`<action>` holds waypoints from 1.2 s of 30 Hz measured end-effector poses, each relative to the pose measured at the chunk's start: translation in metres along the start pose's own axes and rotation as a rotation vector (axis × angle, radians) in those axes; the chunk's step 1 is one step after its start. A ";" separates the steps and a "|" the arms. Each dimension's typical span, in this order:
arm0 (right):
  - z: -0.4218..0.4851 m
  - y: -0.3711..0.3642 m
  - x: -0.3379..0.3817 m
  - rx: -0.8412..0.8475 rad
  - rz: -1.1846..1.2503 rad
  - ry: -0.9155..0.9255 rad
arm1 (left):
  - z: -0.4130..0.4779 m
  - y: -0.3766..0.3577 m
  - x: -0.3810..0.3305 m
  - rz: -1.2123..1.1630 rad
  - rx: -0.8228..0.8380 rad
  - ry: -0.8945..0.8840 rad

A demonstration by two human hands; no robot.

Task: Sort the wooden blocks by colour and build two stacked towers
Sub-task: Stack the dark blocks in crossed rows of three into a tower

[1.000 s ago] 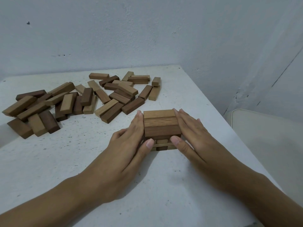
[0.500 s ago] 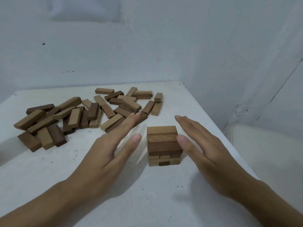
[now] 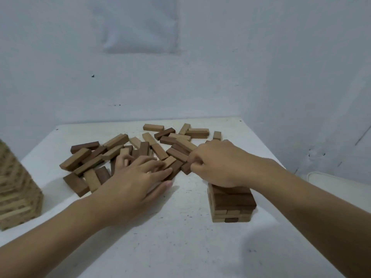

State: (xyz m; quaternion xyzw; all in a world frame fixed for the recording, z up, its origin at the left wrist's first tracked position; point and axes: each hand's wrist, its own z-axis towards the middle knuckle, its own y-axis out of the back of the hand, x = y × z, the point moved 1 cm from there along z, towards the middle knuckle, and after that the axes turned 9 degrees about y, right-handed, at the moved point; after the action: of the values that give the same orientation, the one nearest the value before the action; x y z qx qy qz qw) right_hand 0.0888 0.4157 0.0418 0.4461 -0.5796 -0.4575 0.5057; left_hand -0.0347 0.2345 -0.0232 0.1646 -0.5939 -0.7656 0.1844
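pale tower [image 3: 18, 187]: table's [image 3: 180, 247] left edge.
pile [image 3: 124, 151]: loose dark and pale blocks, mid-table.
left hand [image 3: 136, 175]: fingers [image 3: 160, 174] spread flat on the pile, gripping nothing.
right hand [image 3: 216, 163]: pinches a dark block [image 3: 185, 168].
short tower [image 3: 231, 203]: beneath the right wrist.
step: likely picking blocks for the next layer.
next: lift without knocking the short tower.

Two hands [image 3: 138, 177] [image 3: 218, 163], two block towers [image 3: 19, 189] [image 3: 231, 201], one table [image 3: 180, 247], and roughly thirty loose blocks [image 3: 116, 141].
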 end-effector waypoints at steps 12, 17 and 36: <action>0.006 -0.004 0.037 0.108 0.059 0.024 | -0.044 0.012 0.010 -0.121 -0.060 0.013; -0.006 -0.016 0.063 0.084 0.017 0.118 | -0.064 0.018 0.012 -0.122 -0.065 0.063; -0.026 -0.062 0.087 -0.178 0.158 0.205 | -0.078 0.034 0.045 -0.554 0.188 0.167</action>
State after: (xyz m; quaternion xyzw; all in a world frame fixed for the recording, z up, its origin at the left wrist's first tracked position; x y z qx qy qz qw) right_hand 0.1104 0.3165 -0.0021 0.3968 -0.5154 -0.4178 0.6343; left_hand -0.0348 0.1390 -0.0100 0.3988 -0.5777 -0.7122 0.0007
